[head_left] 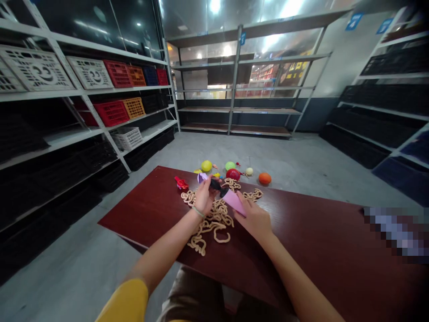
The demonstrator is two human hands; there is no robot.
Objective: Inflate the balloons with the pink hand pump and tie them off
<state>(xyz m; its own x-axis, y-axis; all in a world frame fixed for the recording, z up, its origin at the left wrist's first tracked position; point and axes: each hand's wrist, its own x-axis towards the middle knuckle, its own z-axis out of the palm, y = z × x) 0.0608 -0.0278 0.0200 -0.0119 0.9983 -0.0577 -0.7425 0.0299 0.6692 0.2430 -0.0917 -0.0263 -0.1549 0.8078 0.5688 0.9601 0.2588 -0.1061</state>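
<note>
- A person's right hand (253,219) is wrapped around a pink cylinder (234,202), its black end (224,192) angled toward the other hand.
- The left hand (205,197), ahead of a pale wristband (198,212), has its fingers curled about a black piece (215,184); whether that piece touches the cylinder's end is hard to tell.
- Just past the left hand's fingers shows a lilac piece (202,177), its full shape partly hidden.
- Beneath and between both hands, curled tan strands (217,217) lie in a loose tangle across the dark red counter (321,241).
- To the left of the left hand, a glossy red item (181,183) rests on the counter.
- Beyond both hands, near the counter's far edge, sit round objects: a yellow ball (206,166), a green ball (230,166), a red ball (233,174), a cream ball (249,171) and, farthest right, an orange ball (264,178).
</note>
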